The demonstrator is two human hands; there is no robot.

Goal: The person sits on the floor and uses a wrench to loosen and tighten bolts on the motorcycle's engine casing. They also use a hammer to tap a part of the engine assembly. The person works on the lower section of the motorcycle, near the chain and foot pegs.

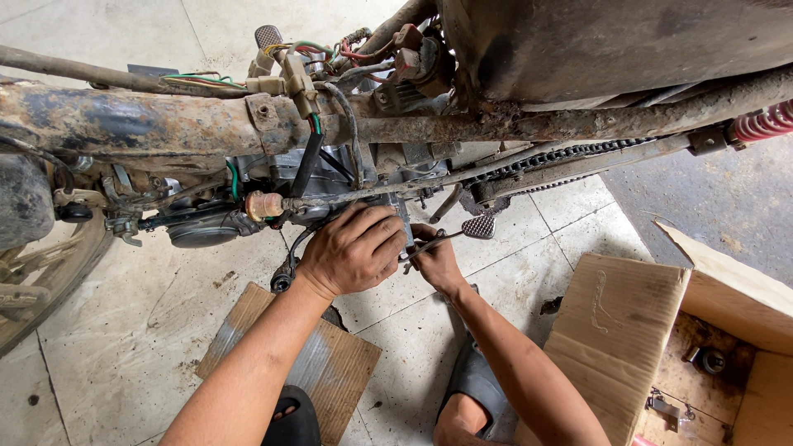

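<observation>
At the far left I see a dark tyre [23,202], left of the engine [330,186] and under the rusty frame tube [165,124] that runs across the top. Wires [202,81] lie along that tube, above and left of the engine. Below the engine and to its left, a flat piece of cardboard [330,367] lies on the tiled floor [124,314].

My left hand [353,250] rests palm down against the engine's lower side, fingers curled and pressed onto the casing; I cannot tell whether it grips anything underneath. Just right of it, my right hand [435,263] is closed around a thin metal tool [429,242], whose tip points in at the engine beneath my left fingers. A lever with a ribbed pedal [478,226] sticks out just right of the engine, above my right hand.

Further right of the engine, the chain [562,157] runs along the swingarm, ending near a red spring [764,124]. An open cardboard box [628,330] stands on the floor well right of the engine, with small metal parts inside.
</observation>
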